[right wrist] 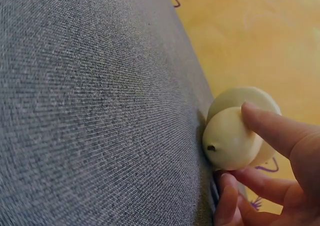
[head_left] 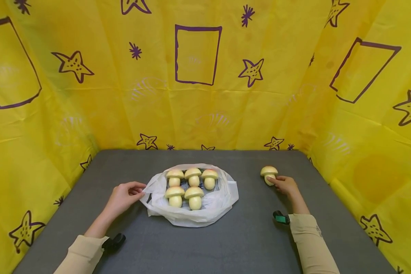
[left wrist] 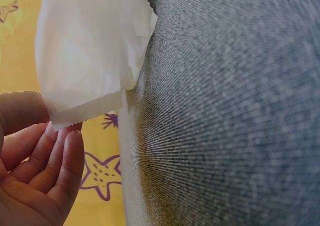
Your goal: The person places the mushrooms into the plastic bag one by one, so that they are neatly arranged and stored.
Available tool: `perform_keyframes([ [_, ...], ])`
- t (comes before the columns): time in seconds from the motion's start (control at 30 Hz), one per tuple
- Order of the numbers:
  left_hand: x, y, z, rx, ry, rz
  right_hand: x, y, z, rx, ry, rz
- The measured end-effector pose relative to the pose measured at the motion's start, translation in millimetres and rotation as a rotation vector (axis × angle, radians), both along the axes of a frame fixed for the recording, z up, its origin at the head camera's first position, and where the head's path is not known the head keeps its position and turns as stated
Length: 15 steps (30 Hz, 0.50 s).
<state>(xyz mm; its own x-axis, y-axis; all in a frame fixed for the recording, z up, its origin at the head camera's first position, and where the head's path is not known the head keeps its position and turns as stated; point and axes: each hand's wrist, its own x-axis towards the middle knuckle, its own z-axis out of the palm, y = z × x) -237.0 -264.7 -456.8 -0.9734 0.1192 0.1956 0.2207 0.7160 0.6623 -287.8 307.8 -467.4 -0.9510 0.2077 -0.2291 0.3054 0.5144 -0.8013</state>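
A white plastic bag [head_left: 202, 219] lies spread on the table with its mouth facing up, and several cream toy mushrooms [head_left: 194, 198] sit inside in two rows. At the bag's left edge my left hand [head_left: 126, 193] pinches a corner of the plastic [left wrist: 85, 51] between thumb and fingers. Off to the right, my right hand [head_left: 285, 184] holds one more mushroom [head_left: 269, 172] by its stem, the thumb on top and fingers beneath. In the right wrist view, the stem end of that mushroom [right wrist: 232, 138] shows a small dark hole, close against the table.
The dark grey table [head_left: 226, 247] is bordered at the back and sides by a yellow curtain [head_left: 198, 114] printed with purple starfish and squares. Dark bands [head_left: 113, 243] sit on both wrists at the sleeve ends.
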Motion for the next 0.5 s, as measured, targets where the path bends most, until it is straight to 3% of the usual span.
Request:
perform_keyframes([
  [0.5, 0.9, 0.3, 0.7, 0.007, 0.017, -0.008, 7.9, -2.8, 6.6, -0.046, 0.005, 0.003],
])
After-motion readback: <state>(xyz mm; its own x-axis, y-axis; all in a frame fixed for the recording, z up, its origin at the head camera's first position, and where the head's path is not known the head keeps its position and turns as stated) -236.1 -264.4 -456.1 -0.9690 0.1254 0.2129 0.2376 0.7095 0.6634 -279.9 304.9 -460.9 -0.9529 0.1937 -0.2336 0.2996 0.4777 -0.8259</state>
